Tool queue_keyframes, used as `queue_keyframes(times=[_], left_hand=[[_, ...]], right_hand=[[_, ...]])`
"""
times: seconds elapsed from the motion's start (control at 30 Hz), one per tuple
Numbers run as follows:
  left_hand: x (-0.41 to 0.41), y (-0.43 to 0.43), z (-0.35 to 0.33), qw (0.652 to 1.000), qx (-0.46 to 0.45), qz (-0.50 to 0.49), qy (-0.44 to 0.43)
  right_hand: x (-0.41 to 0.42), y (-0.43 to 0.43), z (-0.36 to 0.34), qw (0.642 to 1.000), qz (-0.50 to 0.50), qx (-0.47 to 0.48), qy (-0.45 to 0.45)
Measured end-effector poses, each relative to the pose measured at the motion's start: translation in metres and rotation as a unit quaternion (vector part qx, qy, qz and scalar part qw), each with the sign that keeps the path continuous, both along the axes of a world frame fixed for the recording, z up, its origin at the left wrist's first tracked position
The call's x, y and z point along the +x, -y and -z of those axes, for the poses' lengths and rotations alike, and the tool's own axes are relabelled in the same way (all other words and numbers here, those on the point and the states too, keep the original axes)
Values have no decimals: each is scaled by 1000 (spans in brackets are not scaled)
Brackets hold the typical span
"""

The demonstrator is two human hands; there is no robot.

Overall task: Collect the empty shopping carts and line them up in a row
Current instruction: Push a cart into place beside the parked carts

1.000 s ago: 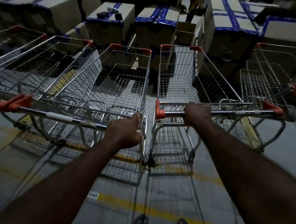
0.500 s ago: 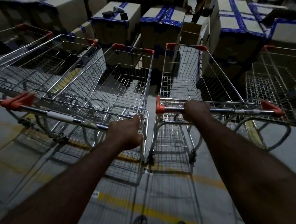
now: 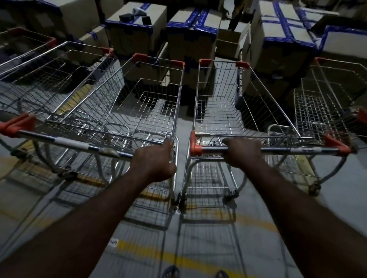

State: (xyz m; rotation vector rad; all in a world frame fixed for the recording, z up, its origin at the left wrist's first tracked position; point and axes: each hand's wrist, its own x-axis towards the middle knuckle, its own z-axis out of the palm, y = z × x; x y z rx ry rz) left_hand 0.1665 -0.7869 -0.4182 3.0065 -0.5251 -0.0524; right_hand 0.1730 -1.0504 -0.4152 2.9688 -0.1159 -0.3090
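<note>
Two empty wire shopping carts with orange corner caps stand side by side in front of me. My left hand (image 3: 155, 162) grips the right end of the left cart's handle bar (image 3: 70, 142). My right hand (image 3: 242, 152) grips the right cart's handle bar (image 3: 295, 149) near its left end. The left cart's basket (image 3: 137, 106) and the right cart's basket (image 3: 219, 102) are nearly parallel, with a narrow gap between them. More empty carts (image 3: 42, 76) stand in the row at the far left.
Another cart (image 3: 339, 101) stands at the right, close to the right cart's handle. Stacked cardboard boxes with blue tape (image 3: 190, 40) close off the space just beyond the carts. A yellow floor line (image 3: 192, 262) runs under my feet.
Both carts have rolled a little forward toward the boxes, and the view has followed them. My hands keep the same hold on the two handle bars.
</note>
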Motion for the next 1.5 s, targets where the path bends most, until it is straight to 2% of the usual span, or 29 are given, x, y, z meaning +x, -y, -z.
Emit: queue_keyframes(times=[0.23, 0.4, 0.63, 1.03, 1.33, 1.5], left_hand=[[1, -9, 1, 999, 15, 33, -7], [7, -6, 6, 999, 12, 33, -5], [9, -8, 12, 999, 2, 32, 6], [16, -9, 12, 998, 16, 49, 33], [29, -5, 9, 998, 29, 58, -4], [32, -1, 9, 996, 41, 50, -56]], right_hand=[[-15, -16, -7, 1000, 20, 19, -6], [-24, -25, -6, 999, 37, 0, -15], [-38, -25, -6, 1000, -12, 6, 23], [-42, -25, -7, 999, -8, 6, 34], [-43, -26, -7, 999, -11, 14, 40], [-41, -26, -6, 999, -14, 19, 34]])
